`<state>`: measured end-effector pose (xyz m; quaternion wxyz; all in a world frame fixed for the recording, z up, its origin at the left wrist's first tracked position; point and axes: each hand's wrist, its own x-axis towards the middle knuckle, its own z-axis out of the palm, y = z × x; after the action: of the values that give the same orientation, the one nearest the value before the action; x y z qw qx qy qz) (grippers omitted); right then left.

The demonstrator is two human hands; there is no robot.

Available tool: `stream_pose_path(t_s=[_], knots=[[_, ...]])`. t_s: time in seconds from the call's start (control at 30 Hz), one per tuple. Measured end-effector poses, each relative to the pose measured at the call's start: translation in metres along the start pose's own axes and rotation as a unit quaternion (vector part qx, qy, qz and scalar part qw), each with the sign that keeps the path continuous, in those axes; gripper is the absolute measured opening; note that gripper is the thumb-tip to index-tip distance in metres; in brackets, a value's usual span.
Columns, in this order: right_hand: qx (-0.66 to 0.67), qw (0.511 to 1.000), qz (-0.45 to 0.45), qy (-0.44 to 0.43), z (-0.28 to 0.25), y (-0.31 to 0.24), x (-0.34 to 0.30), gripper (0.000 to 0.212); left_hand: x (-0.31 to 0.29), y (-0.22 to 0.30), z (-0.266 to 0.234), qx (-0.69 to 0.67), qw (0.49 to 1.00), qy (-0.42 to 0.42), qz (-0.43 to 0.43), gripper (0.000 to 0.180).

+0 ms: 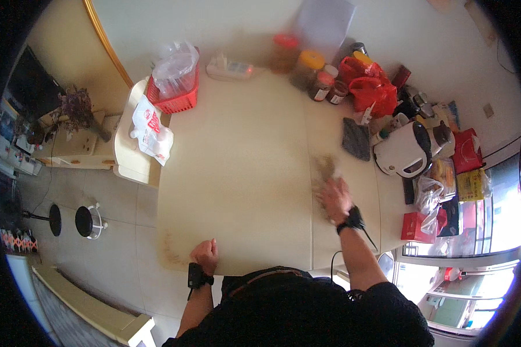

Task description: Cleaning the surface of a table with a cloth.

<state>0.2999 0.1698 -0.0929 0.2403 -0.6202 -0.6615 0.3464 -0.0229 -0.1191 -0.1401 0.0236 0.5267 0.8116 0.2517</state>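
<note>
My right hand (336, 200) lies on the right part of the cream tabletop (243, 168), pressing on a brownish-grey cloth (326, 169). Both the fingers and the cloth are smeared by motion, so the cloth's edges are unclear. At the table's front edge, left of my body, my left hand (205, 256) is curled into a fist with its thumb side up, and nothing shows in it. Farther back on the right, a folded dark grey cloth (356, 139) lies apart from my right hand.
A red basket (182, 102) with clear plastic and a white bag (152, 132) stand back left. Lidded jars (308, 69), a red plastic bag (371, 89) and a white appliance (402, 149) line the back right. A red box (418, 227) is at the right.
</note>
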Motion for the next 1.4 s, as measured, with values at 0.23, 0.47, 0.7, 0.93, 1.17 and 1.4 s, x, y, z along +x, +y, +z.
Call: stream_pose_path(t_s=[0.23, 0.47, 0.7, 0.93, 1.17, 1.4], knots=[[-0.256, 0.923, 0.154, 0.242, -0.087, 0.193, -0.073, 0.045, 0.011, -0.002, -0.019, -0.054, 0.996, -0.064, 0.035, 0.027], [-0.629, 0.753, 0.191, 0.023, 0.063, 0.046, 0.033, 0.036, -0.009, -0.057, -0.066, -0.079, 0.996, -0.048, -0.005, 0.029], [0.366, 0.918, -0.024, -0.150, 0.225, -0.125, -0.012, 0.046, -0.014, -0.076, -0.068, -0.051, 0.999, -0.014, -0.007, 0.033], [-0.211, 0.763, -0.522, -0.317, 0.227, -0.152, -0.159, 0.064, 0.015, -0.079, -0.064, -0.110, 0.993, 0.021, -0.045, 0.030], [-0.244, 0.852, -0.415, -0.204, 0.082, -0.057, -0.148, 0.057, 0.042, -0.051, -0.034, -0.093, 0.994, -0.053, 0.024, 0.030], [-0.294, 0.952, -0.052, 0.064, -0.052, 0.049, -0.153, 0.058, 0.043, -0.037, -0.032, -0.053, 0.993, -0.091, 0.053, 0.028]])
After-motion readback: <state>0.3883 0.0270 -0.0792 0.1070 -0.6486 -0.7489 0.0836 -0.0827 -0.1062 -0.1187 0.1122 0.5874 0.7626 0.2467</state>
